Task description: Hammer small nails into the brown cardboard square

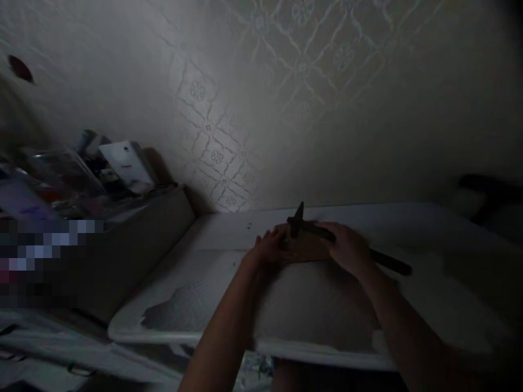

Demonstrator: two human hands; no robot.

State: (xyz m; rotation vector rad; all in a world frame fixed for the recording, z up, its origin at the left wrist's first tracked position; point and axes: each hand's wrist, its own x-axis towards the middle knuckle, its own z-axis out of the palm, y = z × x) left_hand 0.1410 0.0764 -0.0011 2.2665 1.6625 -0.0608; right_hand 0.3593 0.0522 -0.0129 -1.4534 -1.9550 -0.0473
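In my right hand (349, 247) is a hammer (311, 228) with a dark head and a long dark handle. Its head is just above a brown, flat piece of board (308, 250) on the white table. My left hand (269, 247) rests at the board's left edge, its thumb and forefinger drawn together beside the hammer head. Dim light keeps me from making out what is between those fingers. Small dark bits, perhaps nails (249, 225), lie on the table to the left of my left hand.
The white table (220, 228) stands against a patterned wall (253, 109). A grey-sided cabinet (151, 256) at the left carries a white box (126, 163), a clear plastic container (69, 169) and clutter. A dark, blurred object (490, 188) is at the far right.
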